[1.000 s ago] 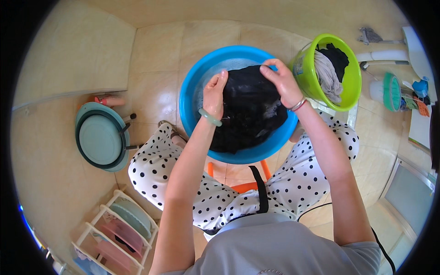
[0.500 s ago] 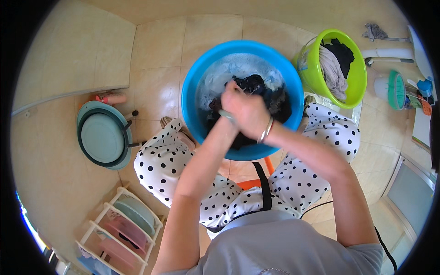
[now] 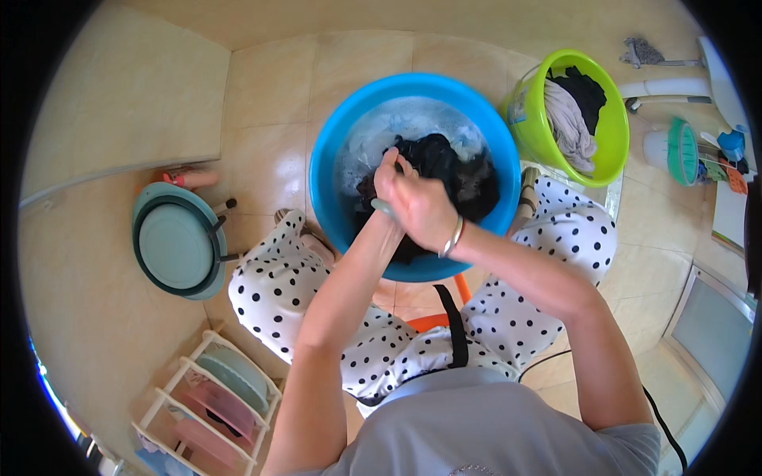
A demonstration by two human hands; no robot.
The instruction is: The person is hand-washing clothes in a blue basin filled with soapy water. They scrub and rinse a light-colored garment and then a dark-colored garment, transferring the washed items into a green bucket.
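A blue basin (image 3: 321, 170) holds soapy water and a heap of wet dark clothes (image 3: 435, 163). Above its near half my two hands are pressed together. My left hand (image 3: 386, 184), with a pale bangle at the wrist, is closed, and a bit of dark cloth shows by its thumb. Over it lies my right hand (image 3: 427, 213), fingers curled around the same cloth, a silvery bangle at its wrist. The hands hide most of the piece they hold; the rest seems to run down into the heap. Slight blur softens the fingers.
Right of the basin stands a lime-green bucket (image 3: 524, 119) with grey and black clothes. At left, a folded grey-green basin (image 3: 176, 242) leans on the wall near a pinkish bottle (image 3: 192, 178). A white rack (image 3: 208, 339) holds several basins. Under me is an orange stool (image 3: 429, 322).
Both hands stay together on the cloth and have shifted slightly; the dark clothes in the basin lie a little differently. The whole view has moved slightly.
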